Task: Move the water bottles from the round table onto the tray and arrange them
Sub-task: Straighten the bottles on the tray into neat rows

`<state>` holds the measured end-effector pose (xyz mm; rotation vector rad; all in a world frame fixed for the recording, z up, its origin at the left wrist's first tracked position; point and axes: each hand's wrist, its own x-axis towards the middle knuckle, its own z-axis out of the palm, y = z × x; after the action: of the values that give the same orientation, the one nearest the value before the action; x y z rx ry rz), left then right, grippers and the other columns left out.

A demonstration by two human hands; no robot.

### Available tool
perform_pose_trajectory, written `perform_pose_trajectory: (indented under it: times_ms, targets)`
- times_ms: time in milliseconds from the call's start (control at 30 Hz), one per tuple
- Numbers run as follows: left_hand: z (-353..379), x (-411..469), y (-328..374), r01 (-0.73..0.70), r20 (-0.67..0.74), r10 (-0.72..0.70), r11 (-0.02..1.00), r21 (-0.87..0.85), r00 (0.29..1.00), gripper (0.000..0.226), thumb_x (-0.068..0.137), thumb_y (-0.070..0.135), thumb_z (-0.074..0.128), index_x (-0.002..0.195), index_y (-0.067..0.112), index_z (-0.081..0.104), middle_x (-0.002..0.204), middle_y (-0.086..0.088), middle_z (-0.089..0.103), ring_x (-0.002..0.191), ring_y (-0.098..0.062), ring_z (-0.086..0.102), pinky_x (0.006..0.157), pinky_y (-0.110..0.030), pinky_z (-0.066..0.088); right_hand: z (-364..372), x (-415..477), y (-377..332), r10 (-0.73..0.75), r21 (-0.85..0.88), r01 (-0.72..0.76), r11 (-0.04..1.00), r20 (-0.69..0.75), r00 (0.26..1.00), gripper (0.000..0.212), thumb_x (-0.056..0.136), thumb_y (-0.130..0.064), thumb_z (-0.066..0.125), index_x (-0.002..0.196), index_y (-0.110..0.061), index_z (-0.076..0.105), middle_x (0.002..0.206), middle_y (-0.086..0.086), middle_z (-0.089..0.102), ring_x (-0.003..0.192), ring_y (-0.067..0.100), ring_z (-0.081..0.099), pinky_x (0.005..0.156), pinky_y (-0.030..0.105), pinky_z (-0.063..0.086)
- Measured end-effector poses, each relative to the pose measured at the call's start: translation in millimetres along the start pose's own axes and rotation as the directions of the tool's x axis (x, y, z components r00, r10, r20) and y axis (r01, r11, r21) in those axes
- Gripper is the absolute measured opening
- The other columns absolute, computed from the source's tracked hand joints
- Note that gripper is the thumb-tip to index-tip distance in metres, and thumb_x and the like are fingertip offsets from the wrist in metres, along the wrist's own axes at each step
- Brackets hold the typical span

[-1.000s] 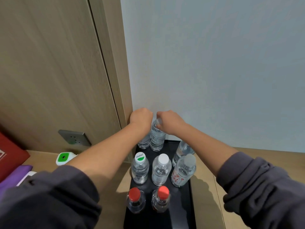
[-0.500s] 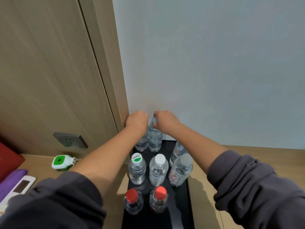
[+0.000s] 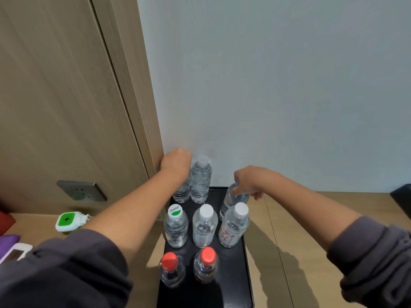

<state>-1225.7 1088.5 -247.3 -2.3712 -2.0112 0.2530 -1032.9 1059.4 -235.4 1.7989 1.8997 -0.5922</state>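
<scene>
On the black tray [image 3: 231, 290], the left hand [image 3: 176, 162] curls its fingers over the top of the back-left bottle [image 3: 182, 193]. The ribbed bottle [image 3: 200, 181] beside it stands free. The right hand [image 3: 250, 180] pinches the back-right bottle [image 3: 232, 200] at its cap – tilted.

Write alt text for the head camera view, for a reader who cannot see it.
Two hands reach over a black tray of eight water bottles on a wooden counter: the left hand grips the top of the back-left bottle, the right hand grips the neck of the back-right bottle. The two nearest bottles have red caps.
</scene>
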Motion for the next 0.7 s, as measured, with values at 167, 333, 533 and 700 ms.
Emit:
perform_pose_trajectory:
  times_ms: [167,333,533,700]
  targets:
    - [1.7,0.2,-0.9,0.001,0.0,-0.001,1.0,0.004,1.0,0.032,0.085,-0.011,0.051,0.113,0.0,0.064,0.115,-0.017,0.063,0.107,-0.032,0.062,0.08,-0.034,0.049,-6.5,9.2,-1.1,-0.067,-0.027,0.065,0.998,-0.087,0.994,0.038,0.092,-0.039,0.058,0.099,-0.004,0.07,0.072,0.01,0.073,0.049,0.02,0.06,0.069,0.03,0.057]
    - [3.8,-0.9,-1.5,0.002,-0.005,-0.002,1.0,0.004,1.0,0.03,0.084,-0.011,0.052,0.11,0.0,0.064,0.113,-0.016,0.063,0.105,-0.032,0.063,0.078,-0.034,0.049,-23.3,24.7,-11.8,-0.082,-0.007,0.082,0.997,-0.088,0.993,0.039,0.091,-0.039,0.062,0.101,-0.002,0.071,0.081,0.013,0.076,0.057,0.023,0.063,0.074,0.034,0.059]
    - [4.9,-3.5,-1.2,0.005,-0.014,-0.005,1.0,-0.007,1.0,0.029,0.085,-0.01,0.052,0.11,0.001,0.063,0.112,-0.015,0.063,0.104,-0.032,0.063,0.078,-0.034,0.049,-37.2,38.1,-23.8,-0.097,-0.024,0.095,0.995,-0.111,0.989,0.04,0.093,-0.037,0.061,0.106,-0.001,0.071,0.088,0.014,0.076,0.063,0.023,0.065,0.078,0.034,0.06]
    - [4.2,-5.2,0.3,0.004,-0.026,-0.004,1.0,-0.008,1.0,0.031,0.085,-0.01,0.051,0.111,0.001,0.063,0.114,-0.016,0.062,0.106,-0.033,0.062,0.08,-0.035,0.049,-40.3,39.9,-25.4,-0.111,-0.062,0.105,0.993,-0.115,0.987,0.039,0.091,-0.035,0.063,0.116,-0.006,0.068,0.091,0.012,0.076,0.063,0.022,0.065,0.076,0.033,0.059]
